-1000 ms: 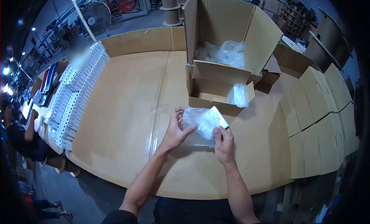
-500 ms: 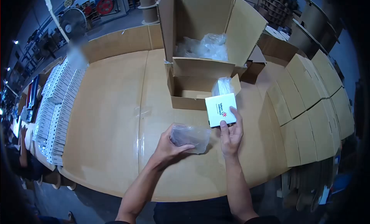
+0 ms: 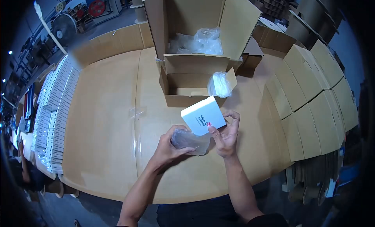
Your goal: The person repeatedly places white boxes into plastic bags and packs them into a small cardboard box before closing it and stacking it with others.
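Note:
A small white box (image 3: 201,115) with black lettering and a red logo is pinched in my right hand (image 3: 226,135), thumb on its printed face. It tilts down to the left, its lower corner overlapping the clear plastic bag (image 3: 190,142). My left hand (image 3: 168,147) grips that bag from the left side, thumb along its front. Just beyond both hands stands an open cardboard carton (image 3: 179,101). A plastic-wrapped white box (image 3: 220,85) sits at the carton's right end.
Behind the carton, a larger open box (image 3: 203,14) holds crumpled plastic bags (image 3: 197,42). Stacked white boxes (image 3: 54,110) line the table's left side. Brown cartons (image 3: 312,104) are piled on the right. Cardboard (image 3: 103,129) covers the table. A person's arm (image 3: 24,160) shows at far left.
My right hand has brought the white box left and turned it, so it now overlaps the bag. My left hand stays nearly in place. The view has shifted slightly.

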A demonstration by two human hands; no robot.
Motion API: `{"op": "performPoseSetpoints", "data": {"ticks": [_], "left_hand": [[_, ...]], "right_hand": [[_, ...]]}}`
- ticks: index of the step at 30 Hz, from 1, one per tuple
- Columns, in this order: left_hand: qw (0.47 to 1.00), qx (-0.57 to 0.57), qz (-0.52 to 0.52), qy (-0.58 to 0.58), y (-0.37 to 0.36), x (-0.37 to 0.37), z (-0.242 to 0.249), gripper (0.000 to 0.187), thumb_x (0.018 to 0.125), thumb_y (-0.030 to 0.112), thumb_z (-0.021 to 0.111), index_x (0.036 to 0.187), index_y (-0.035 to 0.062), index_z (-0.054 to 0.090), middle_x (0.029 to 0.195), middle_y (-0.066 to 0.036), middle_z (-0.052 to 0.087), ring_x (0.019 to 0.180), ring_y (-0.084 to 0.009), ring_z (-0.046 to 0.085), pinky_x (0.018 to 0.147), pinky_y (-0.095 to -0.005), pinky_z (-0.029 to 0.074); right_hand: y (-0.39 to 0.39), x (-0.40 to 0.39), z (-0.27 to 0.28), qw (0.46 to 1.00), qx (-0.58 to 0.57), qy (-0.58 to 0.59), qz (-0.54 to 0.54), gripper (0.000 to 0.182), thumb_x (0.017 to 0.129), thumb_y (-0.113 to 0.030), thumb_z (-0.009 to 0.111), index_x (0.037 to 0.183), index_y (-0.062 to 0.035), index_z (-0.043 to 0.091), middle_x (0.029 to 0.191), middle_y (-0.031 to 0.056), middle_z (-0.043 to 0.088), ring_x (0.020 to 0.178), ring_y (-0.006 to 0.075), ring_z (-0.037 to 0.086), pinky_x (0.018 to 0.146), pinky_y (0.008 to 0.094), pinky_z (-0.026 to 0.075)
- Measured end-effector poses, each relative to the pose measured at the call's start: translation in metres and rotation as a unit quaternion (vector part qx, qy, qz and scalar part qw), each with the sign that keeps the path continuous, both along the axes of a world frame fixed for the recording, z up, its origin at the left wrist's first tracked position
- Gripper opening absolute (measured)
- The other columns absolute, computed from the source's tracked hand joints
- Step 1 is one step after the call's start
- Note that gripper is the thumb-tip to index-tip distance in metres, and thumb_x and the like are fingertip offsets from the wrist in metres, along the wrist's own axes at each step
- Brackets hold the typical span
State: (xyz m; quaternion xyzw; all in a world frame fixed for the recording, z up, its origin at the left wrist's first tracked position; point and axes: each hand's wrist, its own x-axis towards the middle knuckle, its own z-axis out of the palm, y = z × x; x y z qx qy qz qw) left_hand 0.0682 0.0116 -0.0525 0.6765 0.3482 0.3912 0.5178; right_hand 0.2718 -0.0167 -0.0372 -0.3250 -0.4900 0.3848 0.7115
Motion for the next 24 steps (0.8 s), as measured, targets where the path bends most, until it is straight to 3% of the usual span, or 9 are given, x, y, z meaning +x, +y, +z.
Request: {"op": "performPoseSetpoints", "data": {"ticks": [9, 13, 24], "left_hand": [[0.999, -0.012, 0.005, 0.047, 0.002, -0.001, 0.004, 0.067, 0.069, 0.011, 0.094, 0.125, -0.0012, 0.057, 0.113, -0.014, 0.071, 0.106, -0.0213, 0.069, 0.095, -0.0368, 0.055], [0.999, 0.015, 0.014, 0.037, 0.001, 0.002, 0.003, 0.06, 0.073, 0.011, 0.091, 0.121, -0.0014, 0.059, 0.109, -0.016, 0.073, 0.103, -0.0215, 0.07, 0.091, -0.0363, 0.057], [0.999, -0.024, 0.0, 0.025, -0.003, 0.002, 0.008, 0.061, 0.075, 0.009, 0.089, 0.126, -0.002, 0.058, 0.112, -0.014, 0.071, 0.103, -0.0183, 0.068, 0.091, -0.0338, 0.056]], "right_hand": [[0.0, 0.002, 0.005, 1.0, -0.02, 0.018, 0.0, 0.046, 0.094, -0.005, 0.07, 0.119, -0.0065, 0.031, 0.1, 0.0134, 0.062, 0.096, 0.0158, 0.063, 0.087, 0.0298, 0.052], [0.001, 0.001, 0.002, 0.999, -0.046, -0.011, 0.025, 0.046, 0.094, -0.004, 0.07, 0.119, -0.0063, 0.031, 0.104, 0.0166, 0.062, 0.099, 0.0163, 0.064, 0.087, 0.0298, 0.052], [0.003, 0.007, -0.003, 0.998, -0.014, -0.04, -0.036, 0.039, 0.099, -0.008, 0.064, 0.129, -0.0033, 0.039, 0.107, 0.0113, 0.057, 0.095, 0.0136, 0.057, 0.084, 0.0275, 0.049]]}}
